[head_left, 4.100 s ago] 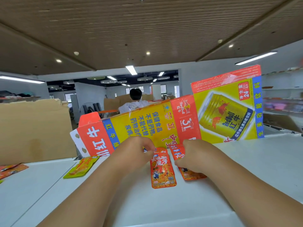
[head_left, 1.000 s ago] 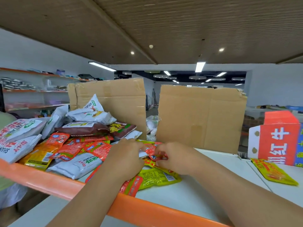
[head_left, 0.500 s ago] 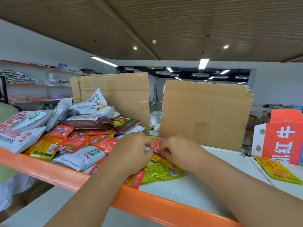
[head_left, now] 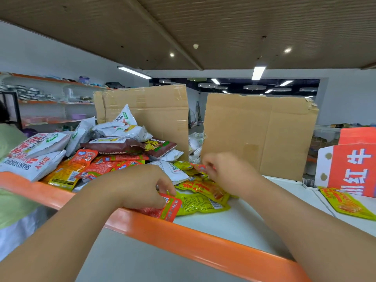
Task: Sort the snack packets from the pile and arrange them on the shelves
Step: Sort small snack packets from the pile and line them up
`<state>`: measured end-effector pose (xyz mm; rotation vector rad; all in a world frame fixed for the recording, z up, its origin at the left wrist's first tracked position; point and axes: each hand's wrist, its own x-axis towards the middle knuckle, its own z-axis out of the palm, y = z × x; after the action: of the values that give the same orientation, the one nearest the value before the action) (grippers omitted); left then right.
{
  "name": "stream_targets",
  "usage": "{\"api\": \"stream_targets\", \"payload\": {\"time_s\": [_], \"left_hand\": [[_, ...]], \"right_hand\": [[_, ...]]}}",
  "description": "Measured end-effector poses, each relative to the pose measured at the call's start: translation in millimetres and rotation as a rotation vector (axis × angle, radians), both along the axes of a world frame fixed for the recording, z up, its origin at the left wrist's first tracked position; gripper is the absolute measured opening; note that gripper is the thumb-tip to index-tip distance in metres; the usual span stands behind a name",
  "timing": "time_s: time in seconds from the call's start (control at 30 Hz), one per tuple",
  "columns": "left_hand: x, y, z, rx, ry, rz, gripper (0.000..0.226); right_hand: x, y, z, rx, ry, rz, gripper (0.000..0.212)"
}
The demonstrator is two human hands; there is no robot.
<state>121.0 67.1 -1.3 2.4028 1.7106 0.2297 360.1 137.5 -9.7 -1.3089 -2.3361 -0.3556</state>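
Red foil is where the trouble is sitting: the left hand (head_left: pixel 140 186) is pinching a flat red foil snack packet (head_left: pixel 169 209) between thumb and curled fingers, and that packet is lying across the orange metal shelf lip (head_left: pixel 203 239) directly under the grip. If the pinch is catching only a slick corner, the packet is likely to slide out and drop off the front edge towards the person. Beyond and to the right of that grip, the right hand (head_left: pixel 227 174) is curling its fingers around what seems to be a small red sachet (head_left: pixel 204 166), though motion blur is making that hold hard to confirm. Between the two grips, several yellow-green foil packets (head_left: pixel 200 203) are overlapping on the white shelf board (head_left: pixel 244 224). One is tucking under the red packet, so lifting the red one is risking dragging them over the lip too. To the outside of the left grip, the heaped pile of white, brown and orange snack bags (head_left: pixel 85 159) is leaning close to the same edge. A wrist brushing its lower orange sachets could start a slide. Sorting is also at risk, since the red packets are looking alike and two kinds could be getting mixed.
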Motion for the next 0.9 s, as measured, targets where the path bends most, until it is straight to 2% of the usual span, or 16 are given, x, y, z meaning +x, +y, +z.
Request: {"api": "stream_targets", "payload": {"time_s": [0.17, 0.23, 0.33, 0.43, 0.53, 0.6, 0.7, 0.8, 0.83, 0.9], "left_hand": [[1.1, -4.0, 3.3, 0.081, -0.054, -0.022, 0.021], [5.9, -5.1, 11.5, 0.202, -0.134, -0.068, 0.015], [20.4, -8.3, 16.2, 0.473, -0.355, -0.161, 0.026], [32.6, -10.0, 5.2, 0.597, -0.320, -0.236, 0.022], [31.1, -4.6, -17.6, 0.514, -0.214, -0.223, 0.027], [28.1, 0.4, -29.6, 0.464, -0.217, -0.181, 0.035], [31.8, 1.8, -35.8, 0.450, -0.313, -0.136, 0.042], [45.9, -5.1, -35.7, 0.433, -0.409, -0.117, 0.029], [51.9, -7.3, -36.4, 0.413, -0.391, -0.135, 0.022], [63.3, -12.0, -36.7, 0.343, -0.286, -0.183, 0.036]], "right_hand": [[11.7, 0.8, 11.1, 0.064, 0.343, -0.020, 0.011], [17.5, 1.8, 14.2, 0.059, 0.434, -0.053, 0.010], [26.2, 5.2, 17.5, 0.068, 0.541, -0.080, 0.012], [31.5, 7.0, 19.7, 0.027, 0.608, -0.095, 0.016], [38.0, 9.2, 21.9, 0.012, 0.654, -0.088, 0.018], [42.1, 12.1, 23.2, 0.005, 0.690, -0.082, 0.020], [43.8, 14.9, 24.2, -0.012, 0.728, -0.066, 0.024], [44.9, 17.8, 24.1, -0.040, 0.765, -0.058, 0.027], [45.8, 19.4, 23.4, -0.051, 0.773, -0.055, 0.027], [48.5, 23.4, 21.6, -0.076, 0.792, -0.061, 0.026]]}}
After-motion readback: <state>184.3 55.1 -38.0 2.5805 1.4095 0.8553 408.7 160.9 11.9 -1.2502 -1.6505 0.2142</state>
